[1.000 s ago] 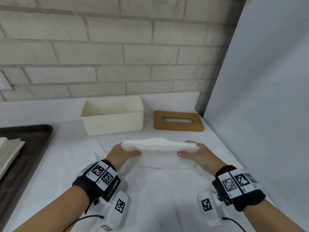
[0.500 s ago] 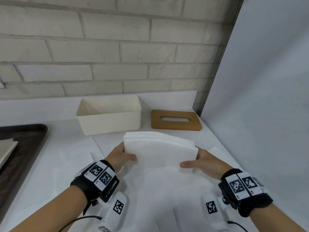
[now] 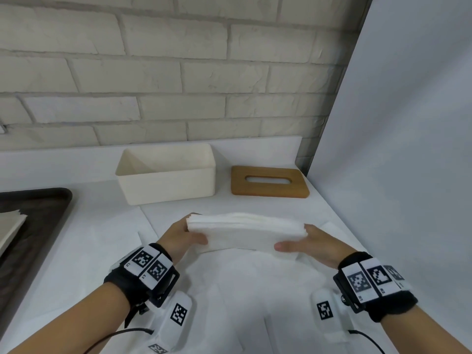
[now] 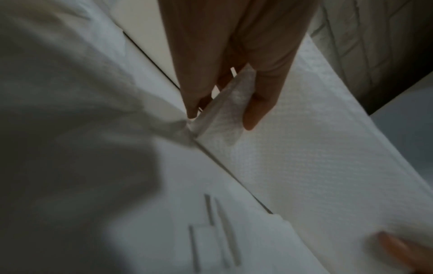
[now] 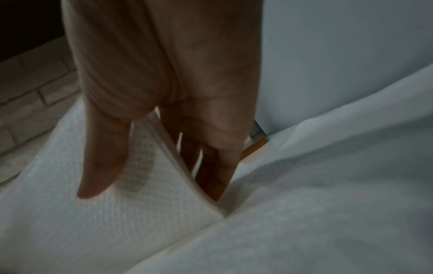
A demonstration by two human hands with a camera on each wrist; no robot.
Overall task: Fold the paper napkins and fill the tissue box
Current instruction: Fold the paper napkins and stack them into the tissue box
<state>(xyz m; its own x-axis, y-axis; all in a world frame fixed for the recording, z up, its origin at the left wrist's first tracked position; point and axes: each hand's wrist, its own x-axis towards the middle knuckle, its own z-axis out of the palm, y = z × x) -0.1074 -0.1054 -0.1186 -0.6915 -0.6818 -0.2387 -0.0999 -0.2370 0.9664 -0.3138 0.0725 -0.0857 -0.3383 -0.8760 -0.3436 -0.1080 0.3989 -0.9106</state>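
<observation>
A white stack of folded napkins point(image 3: 245, 231) stands tilted on its lower edge on the counter, held between both hands. My left hand point(image 3: 178, 236) pinches its left end, thumb on the near face, fingers behind point(image 4: 225, 100). My right hand point(image 3: 306, 245) pinches the right end the same way point(image 5: 150, 166). The cream tissue box point(image 3: 166, 175) stands open and empty behind the stack. Its wooden lid point(image 3: 269, 182) with a slot lies flat to the right of the box.
Unfolded white napkins point(image 3: 242, 290) cover the counter under my hands. A dark tray point(image 3: 38, 208) with more paper sits at the left edge. A brick wall runs behind, and a pale panel point(image 3: 396, 149) closes the right side.
The napkin stack went from flat to upright on its edge half a second ago, and now leans back lower, still gripped at both ends. My view has shifted slightly.
</observation>
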